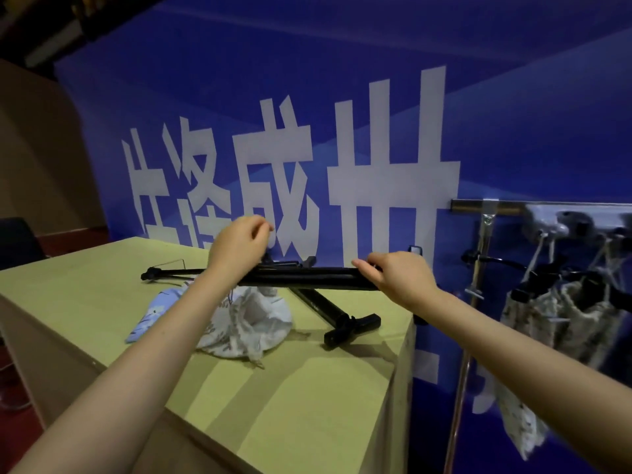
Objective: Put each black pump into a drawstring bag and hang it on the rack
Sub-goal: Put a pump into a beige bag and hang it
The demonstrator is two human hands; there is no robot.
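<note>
Blue wall (376, 46) with large white characters fills the background, and in front of it stands a pale wooden table (307, 405) seen from above. Both bare arms reach forward over it. The left hand (239, 244) is raised above the far end of the table with its fingers curled and the fingertips pinched together near the top of a black pump (301, 278); whether they pinch a thin part of the pump or a cord is too small to tell. The right hand (393, 277) grips the right end of that same pump, fingers wrapped over the tube, and holds it level just above the table. A second black pump (338, 318) lies on the table under the held one, slanting toward the near right corner, its crossbar end close to the table edge. Farther back a thinner black rod (171, 271) with a wire loop lies along the table to the left. A crumpled pale patterned drawstring bag (249, 323) lies on the table beneath the left forearm, partly over a light blue one (150, 319). To the right, apart from the table, stands a metal rack (478, 268), and several filled patterned bags (554, 323) hang from it by their cords.
</note>
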